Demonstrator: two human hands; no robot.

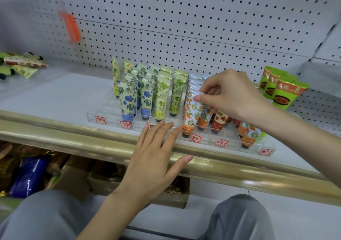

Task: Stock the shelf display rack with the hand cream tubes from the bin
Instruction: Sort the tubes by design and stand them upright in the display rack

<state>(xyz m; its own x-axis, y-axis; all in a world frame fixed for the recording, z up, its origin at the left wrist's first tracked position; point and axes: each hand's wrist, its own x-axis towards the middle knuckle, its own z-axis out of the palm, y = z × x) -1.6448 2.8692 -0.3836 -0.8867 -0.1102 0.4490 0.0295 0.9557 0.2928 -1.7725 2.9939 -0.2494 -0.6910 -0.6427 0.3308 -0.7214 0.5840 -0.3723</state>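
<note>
A clear acrylic display rack [103, 113] stands on the white shelf, its slots holding upright hand cream tubes: blue-flower tubes [127, 99], green ones [162, 96], a strawberry tube [219, 121]. My right hand [232, 94] pinches the top of an orange-patterned tube [191, 114] standing in a front slot. My left hand [156, 151] lies flat with fingers spread, fingertips touching the rack's front edge. The rack's left slots hold nothing. No bin shows clearly.
A gold shelf rail [73, 138] runs along the front. Green packets [282, 90] stand at the right, loose tubes [22, 64] lie far left. An orange tag [71, 26] hangs on the pegboard. Cardboard boxes and a blue bag [29, 175] sit below; my knees are at the bottom.
</note>
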